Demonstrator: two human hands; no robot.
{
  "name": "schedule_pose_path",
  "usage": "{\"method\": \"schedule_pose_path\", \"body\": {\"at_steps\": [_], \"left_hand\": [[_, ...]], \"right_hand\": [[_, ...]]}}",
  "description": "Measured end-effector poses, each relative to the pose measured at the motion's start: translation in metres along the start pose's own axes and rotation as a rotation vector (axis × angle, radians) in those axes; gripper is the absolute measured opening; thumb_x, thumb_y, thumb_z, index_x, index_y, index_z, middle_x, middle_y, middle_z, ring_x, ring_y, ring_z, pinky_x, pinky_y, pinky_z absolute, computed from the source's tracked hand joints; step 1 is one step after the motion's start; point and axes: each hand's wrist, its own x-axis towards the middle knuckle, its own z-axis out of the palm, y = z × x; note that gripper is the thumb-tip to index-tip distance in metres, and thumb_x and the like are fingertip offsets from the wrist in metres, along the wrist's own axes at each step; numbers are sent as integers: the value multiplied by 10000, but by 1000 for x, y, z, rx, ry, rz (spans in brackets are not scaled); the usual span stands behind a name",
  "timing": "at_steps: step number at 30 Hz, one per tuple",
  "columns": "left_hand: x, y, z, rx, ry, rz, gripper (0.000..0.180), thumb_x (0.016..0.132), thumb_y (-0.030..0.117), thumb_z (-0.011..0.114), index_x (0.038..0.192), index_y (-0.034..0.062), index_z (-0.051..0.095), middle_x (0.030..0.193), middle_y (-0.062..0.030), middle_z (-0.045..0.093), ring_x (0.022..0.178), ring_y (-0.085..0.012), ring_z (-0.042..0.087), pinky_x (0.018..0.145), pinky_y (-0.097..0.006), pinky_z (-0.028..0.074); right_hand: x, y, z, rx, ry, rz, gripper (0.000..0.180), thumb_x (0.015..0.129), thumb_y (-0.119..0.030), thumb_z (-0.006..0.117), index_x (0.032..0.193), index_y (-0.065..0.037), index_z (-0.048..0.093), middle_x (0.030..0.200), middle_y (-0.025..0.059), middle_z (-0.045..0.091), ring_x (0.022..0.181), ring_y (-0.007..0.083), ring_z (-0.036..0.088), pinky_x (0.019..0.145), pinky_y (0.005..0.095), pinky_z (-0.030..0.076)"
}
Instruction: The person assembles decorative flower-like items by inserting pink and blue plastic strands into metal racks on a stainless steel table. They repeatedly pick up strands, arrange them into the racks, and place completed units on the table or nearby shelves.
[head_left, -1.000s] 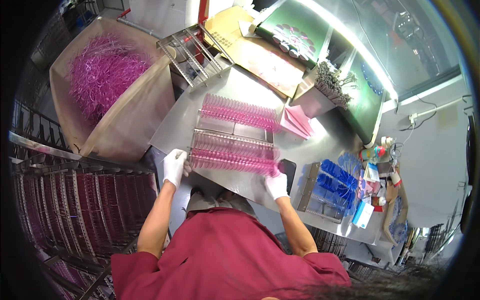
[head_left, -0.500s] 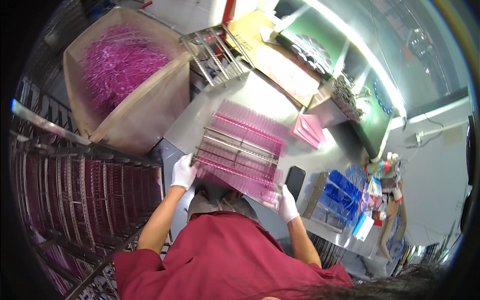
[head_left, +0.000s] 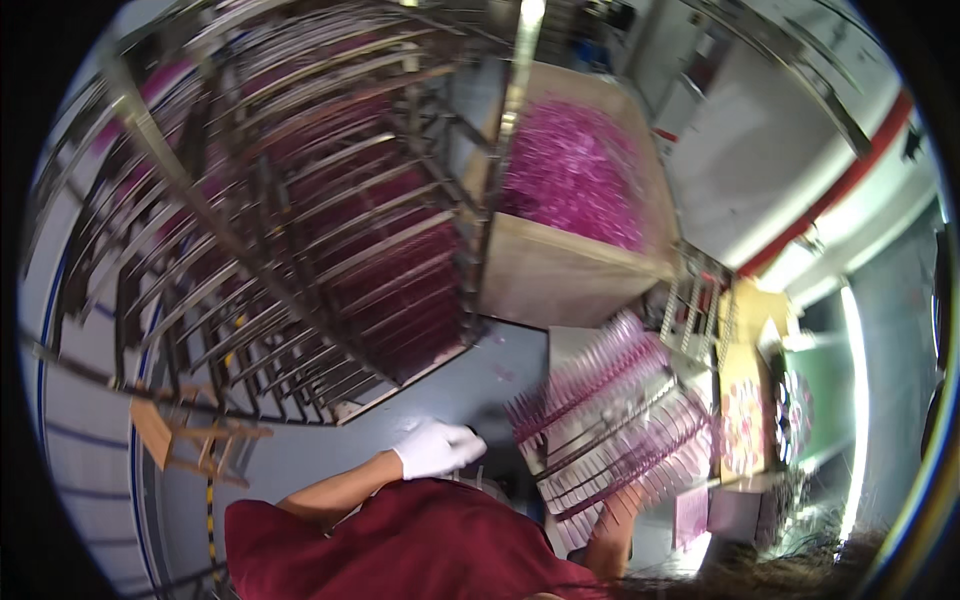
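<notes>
A metal rack (head_left: 580,440) carries rows of thin translucent pink plastic pieces. It is tilted, to the right of my body. My right hand (head_left: 618,508) grips its near side. The pink pieces partly cover those fingers. My left hand (head_left: 438,449), in a white glove, is away from the rack, over the grey floor in front of my body. Its fingers point toward the rack and are smeared by motion. A small dark spot shows at the fingertips, too blurred to name.
A tall metal shelf cart (head_left: 300,270) with many pink-loaded racks stands at the left. Behind the rack is a large bin (head_left: 570,270) of loose pink plastic. An empty metal rack (head_left: 690,315) lies at the right, near cardboard (head_left: 745,320). A wooden stool (head_left: 205,445) stands at the lower left.
My view has swung left, toward the shelf cart. My left hand has let go of the rack. The right hand still has it, now at my right side.
</notes>
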Motion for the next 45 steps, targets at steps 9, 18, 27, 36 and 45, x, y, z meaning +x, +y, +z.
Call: {"method": "schedule_pose_path", "body": {"at_steps": [9, 18, 27, 36, 45], "left_hand": [[-56, -149, -1, -143, 783, -188, 433, 1030, 417, 607, 936, 22, 758, 816, -202, 748, 726, -336, 751, 721, -445, 577], [-108, -252, 42, -789, 1205, -471, 298, 1030, 213, 669, 1060, -60, 785, 839, -105, 776, 707, -161, 745, 646, -324, 615], [-94, -287, 3, -429, 1297, -501, 318, 1018, 257, 638, 925, -6, 788, 793, -166, 783, 671, -210, 757, 701, -398, 610], [4, -18, -152, 280, 951, 478, 175, 979, 120, 702, 1107, 38, 789, 1031, -185, 776, 951, -392, 737, 870, -445, 600], [30, -11, -196, 489, 516, 577, 327, 1023, 160, 624, 1319, 32, 682, 1109, -167, 750, 768, -264, 697, 751, -411, 556]], "right_hand": [[129, -44, 309, -1579, -1422, -775, 892, 739, -164, 709, 1602, -106, 492, 1176, 182, 633, 1069, 386, 622, 906, 491, 504], [221, -22, 428, -1591, -1520, -883, 883, 723, -143, 697, 1590, -132, 528, 1293, 254, 641, 1178, 435, 630, 988, 485, 534], [217, -44, 472, -1221, -431, -1822, 456, 829, -293, 854, 1245, -159, 725, 858, 113, 668, 810, 307, 678, 771, 408, 528], [265, -52, 478, -1381, -783, -1475, 106, 893, -230, 705, 835, -143, 692, 684, 125, 627, 678, 366, 692, 590, 503, 546], [139, -114, 342, -1313, -880, -1327, 246, 707, -309, 726, 639, -77, 682, 563, 127, 619, 533, 378, 654, 484, 506, 504]]}}
